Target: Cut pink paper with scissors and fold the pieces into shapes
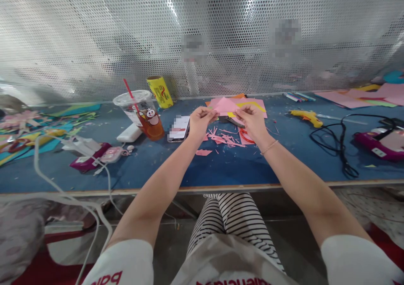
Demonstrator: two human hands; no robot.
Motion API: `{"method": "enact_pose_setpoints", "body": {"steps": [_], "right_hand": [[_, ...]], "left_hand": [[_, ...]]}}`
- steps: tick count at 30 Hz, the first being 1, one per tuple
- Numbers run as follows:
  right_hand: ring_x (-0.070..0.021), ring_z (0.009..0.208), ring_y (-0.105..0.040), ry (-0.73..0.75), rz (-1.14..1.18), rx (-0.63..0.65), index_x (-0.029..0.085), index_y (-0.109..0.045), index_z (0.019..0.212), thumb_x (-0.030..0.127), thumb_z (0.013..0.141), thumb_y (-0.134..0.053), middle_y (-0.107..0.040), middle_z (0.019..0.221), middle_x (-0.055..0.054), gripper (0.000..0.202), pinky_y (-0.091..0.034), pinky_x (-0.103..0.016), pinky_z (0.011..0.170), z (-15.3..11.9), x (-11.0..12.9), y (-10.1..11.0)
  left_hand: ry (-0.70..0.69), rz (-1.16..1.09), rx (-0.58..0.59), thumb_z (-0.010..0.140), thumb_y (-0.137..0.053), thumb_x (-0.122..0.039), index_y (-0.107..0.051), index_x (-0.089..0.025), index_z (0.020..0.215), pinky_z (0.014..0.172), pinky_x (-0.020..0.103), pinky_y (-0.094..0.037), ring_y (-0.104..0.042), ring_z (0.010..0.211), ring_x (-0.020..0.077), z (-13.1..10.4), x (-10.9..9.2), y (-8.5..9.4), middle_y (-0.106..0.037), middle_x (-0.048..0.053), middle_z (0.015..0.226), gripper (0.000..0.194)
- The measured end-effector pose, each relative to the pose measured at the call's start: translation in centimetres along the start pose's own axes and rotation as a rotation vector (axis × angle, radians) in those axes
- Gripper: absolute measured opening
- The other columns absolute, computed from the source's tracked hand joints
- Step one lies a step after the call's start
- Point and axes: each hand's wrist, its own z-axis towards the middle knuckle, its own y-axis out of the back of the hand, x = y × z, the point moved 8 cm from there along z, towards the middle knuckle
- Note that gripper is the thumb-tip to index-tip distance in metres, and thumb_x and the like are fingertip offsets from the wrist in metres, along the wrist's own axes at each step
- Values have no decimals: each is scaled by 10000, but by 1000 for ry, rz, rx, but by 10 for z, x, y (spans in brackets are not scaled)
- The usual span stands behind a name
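A pink sheet of paper (225, 105), pointed at its top, is stretched between my two hands above the blue table. My left hand (202, 120) pinches its left corner between thumb and fingers. The right corner is gripped the same way by my right hand (251, 118). Below the hands lie thin pink paper strips (224, 138) and a loose pink scrap (203, 153). Red-handled scissors (246, 136) rest partly hidden beside my right hand. Behind the held piece, pink, yellow and orange sheets (259, 104) are stacked.
Left of my hands are a phone (179, 129), a plastic cup of brown drink with a red straw (148, 118) and a yellow can (160, 92). A yellow glue gun (306, 117) and black cable (342, 146) lie right. A perforated metal panel (94, 41) borders the back.
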Motion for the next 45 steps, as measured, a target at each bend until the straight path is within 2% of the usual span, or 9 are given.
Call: {"method": "enact_pose_setpoints", "body": {"steps": [6, 9, 14, 20, 24, 27, 31, 39, 45], "right_hand": [[-100, 659, -599, -2, -33, 3, 213, -535, 725, 324, 599, -742, -591, 652, 39, 267, -497, -258, 673, -1, 0, 0], [-102, 682, -608, -8, -29, 13, 216, -539, 749, 324, 612, -731, -604, 680, 34, 259, -503, -262, 688, -1, -1, -1], [-108, 740, -625, -9, -48, 27, 219, -543, 783, 318, 635, -711, -610, 749, 27, 245, -509, -276, 738, -1, -1, -1], [-122, 781, -609, 68, -271, 86, 228, -566, 917, 262, 617, -723, -593, 999, -15, 340, -516, -324, 779, -7, 10, -9], [-154, 921, -582, 194, -382, 104, 273, -565, 987, 250, 608, -737, -496, 1176, -27, 417, -519, -337, 803, -12, 23, -15], [-166, 971, -560, 259, -420, 132, 259, -608, 901, 267, 641, -719, -505, 1108, -34, 283, -511, -342, 830, -14, 25, -18], [-168, 928, -571, 286, -423, 108, 235, -622, 806, 282, 655, -708, -574, 985, -32, 180, -499, -350, 850, -11, 23, -15], [-152, 855, -618, 157, -292, 67, 209, -601, 846, 218, 649, -689, -636, 934, -26, 216, -477, -361, 900, -4, 13, -7], [-149, 839, -604, 117, -275, 43, 218, -599, 829, 252, 640, -704, -636, 898, -14, 219, -489, -359, 886, -8, 17, -8]], "left_hand": [[-17, 8, -26, 621, -751, -248, -491, -188, 787, 693, 263, -543, -682, 688, 134, 0, -1, 1, -648, -34, 634, 315], [-1, -4, -49, 622, -749, -240, -518, -189, 835, 710, 271, -542, -684, 709, 140, 0, 1, 2, -656, -26, 654, 318], [26, -49, -59, 627, -741, -238, -572, -175, 789, 746, 271, -538, -675, 717, 123, -2, 2, 1, -666, -13, 692, 242], [-44, -19, -74, 621, -740, -232, -579, -174, 785, 713, 264, -540, -664, 661, 112, 1, -2, 4, -649, -29, 643, 237], [-71, 56, -83, 643, -720, -222, -589, -171, 783, 726, 274, -539, -663, 665, 113, -1, -6, 4, -653, -20, 650, 198], [-86, 91, -67, 653, -708, -206, -600, -164, 779, 714, 282, -541, -661, 655, 120, -5, -10, -1, -654, -10, 649, 171], [-86, 118, -42, 661, -701, -203, -619, -172, 838, 723, 282, -541, -665, 668, 123, -8, -13, -6, -657, -11, 649, 198], [-107, 67, -44, 657, -715, -257, -576, -196, 874, 703, 271, -543, -669, 667, 120, -1, -10, -1, -657, -25, 637, 264], [-91, 61, -73, 647, -725, -287, -563, -192, 831, 726, 276, -541, -669, 677, 119, 0, -5, 4, -647, -25, 640, 262]]}}
